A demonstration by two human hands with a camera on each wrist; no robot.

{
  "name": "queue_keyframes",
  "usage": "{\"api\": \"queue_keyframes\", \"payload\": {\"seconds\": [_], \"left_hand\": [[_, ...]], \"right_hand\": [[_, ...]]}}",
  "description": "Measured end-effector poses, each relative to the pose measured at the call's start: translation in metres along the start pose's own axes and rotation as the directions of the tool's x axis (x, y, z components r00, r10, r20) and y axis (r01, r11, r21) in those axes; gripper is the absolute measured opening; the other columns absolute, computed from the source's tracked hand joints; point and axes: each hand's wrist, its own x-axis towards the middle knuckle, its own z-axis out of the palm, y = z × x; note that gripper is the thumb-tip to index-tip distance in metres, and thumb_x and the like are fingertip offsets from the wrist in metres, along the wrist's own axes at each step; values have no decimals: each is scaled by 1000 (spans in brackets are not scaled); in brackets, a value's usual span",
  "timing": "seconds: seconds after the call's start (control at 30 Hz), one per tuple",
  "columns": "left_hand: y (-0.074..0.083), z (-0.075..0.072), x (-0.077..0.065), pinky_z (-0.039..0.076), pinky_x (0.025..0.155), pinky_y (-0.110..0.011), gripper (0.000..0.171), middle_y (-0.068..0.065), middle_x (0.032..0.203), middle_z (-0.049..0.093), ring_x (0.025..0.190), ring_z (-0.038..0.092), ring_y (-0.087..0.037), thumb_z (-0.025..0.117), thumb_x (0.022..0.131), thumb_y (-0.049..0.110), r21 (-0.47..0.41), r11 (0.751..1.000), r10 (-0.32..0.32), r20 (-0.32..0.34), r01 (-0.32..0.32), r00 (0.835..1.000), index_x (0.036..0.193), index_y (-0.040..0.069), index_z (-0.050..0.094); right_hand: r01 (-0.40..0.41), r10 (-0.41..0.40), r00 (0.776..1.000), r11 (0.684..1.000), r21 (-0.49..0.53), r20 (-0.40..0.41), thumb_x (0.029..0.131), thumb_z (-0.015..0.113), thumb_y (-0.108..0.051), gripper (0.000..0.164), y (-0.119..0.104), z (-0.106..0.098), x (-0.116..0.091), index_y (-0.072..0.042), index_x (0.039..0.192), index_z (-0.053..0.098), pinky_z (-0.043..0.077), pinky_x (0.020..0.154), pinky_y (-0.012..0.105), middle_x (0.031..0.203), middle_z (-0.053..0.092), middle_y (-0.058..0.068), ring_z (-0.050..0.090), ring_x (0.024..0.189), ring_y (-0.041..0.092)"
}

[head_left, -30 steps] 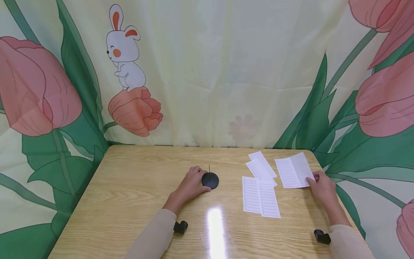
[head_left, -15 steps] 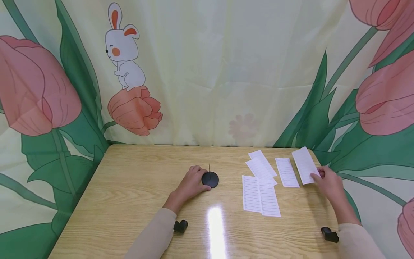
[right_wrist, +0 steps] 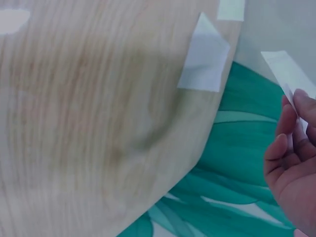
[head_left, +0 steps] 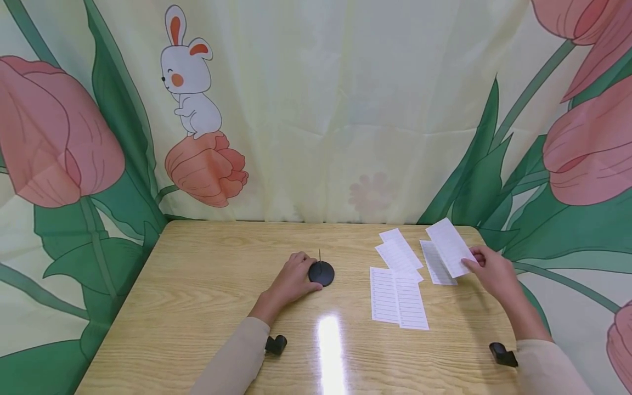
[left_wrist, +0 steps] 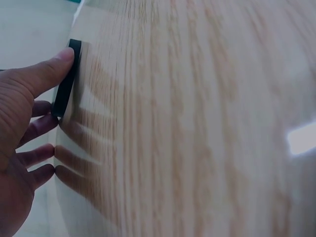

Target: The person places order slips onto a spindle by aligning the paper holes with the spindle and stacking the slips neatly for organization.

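My left hand (head_left: 291,281) grips the rim of a round black base with a thin upright spike, a receipt spike (head_left: 321,275), standing on the table. In the left wrist view the base (left_wrist: 67,81) shows edge-on between thumb and fingers. Over the table's right side, my right hand (head_left: 492,271) pinches a white paper slip (head_left: 450,247) by its near right corner, raised off the tabletop. The held slip (right_wrist: 282,66) also shows in the right wrist view. Beneath it, partly covered, lies another lined slip (head_left: 434,263).
Two overlapping slips (head_left: 399,252) lie towards the back, left of the held one. In front of them a pair of lined slips (head_left: 398,299) lies side by side. A patterned curtain (head_left: 316,120) hangs behind the wooden table (head_left: 197,285).
My right hand lifted the slip off the table, away from the slip beside it, then moved it left over that slip. My left hand stayed at the spike base.
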Motion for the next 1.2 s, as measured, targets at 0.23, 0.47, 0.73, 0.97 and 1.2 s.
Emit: {"api": "queue_keyframes", "payload": {"seconds": [0.23, 0.47, 0.73, 0.97, 1.2], "left_hand": [[4, -3, -2, 46, 105, -47, 70, -8, 127, 57, 131, 50, -29, 84, 85, 46, 12, 1000, 3, -2, -3, 1000, 139, 8, 62], [4, -5, -5, 47, 106, -47, 73, -9, 135, 57, 128, 54, -29, 82, 86, 49, -15, 999, -39, -5, 39, 999, 143, 9, 59], [7, -23, -12, 46, 110, -48, 71, -10, 141, 56, 132, 54, -30, 80, 89, 45, -49, 998, -52, -30, 50, 998, 146, 9, 56], [10, -43, -16, 49, 107, -47, 64, -11, 136, 58, 127, 57, -30, 76, 94, 42, -1, 1000, 6, -87, -6, 996, 144, 9, 57], [15, -62, -16, 49, 108, -48, 58, -12, 135, 61, 128, 57, -31, 72, 97, 40, -7, 998, 65, -145, -67, 987, 143, 7, 58]], "right_hand": [[38, -38, 999, 998, 42, 12, 101, 68, -20, 37, -18, -4, 0, 8, 123, 60, 47, 63, 22, 105, 67, 25, 61, 88, 30], [124, -123, 992, 991, 45, -13, 99, 70, -18, 32, -35, -7, 0, 6, 119, 65, 48, 62, 21, 100, 71, 20, 64, 84, 23], [208, -207, 978, 977, 48, -14, 98, 73, -20, 28, -54, -14, -2, 2, 116, 69, 46, 61, 22, 92, 72, 11, 56, 75, 12], [269, -268, 963, 961, 69, -28, 97, 74, -20, 29, -69, -16, -1, 2, 116, 71, 48, 63, 20, 97, 75, 13, 56, 76, 5], [277, -279, 960, 954, 117, 2, 95, 75, -16, 29, -87, -16, -1, 2, 118, 71, 50, 66, 18, 101, 74, 15, 59, 80, 16]]}}
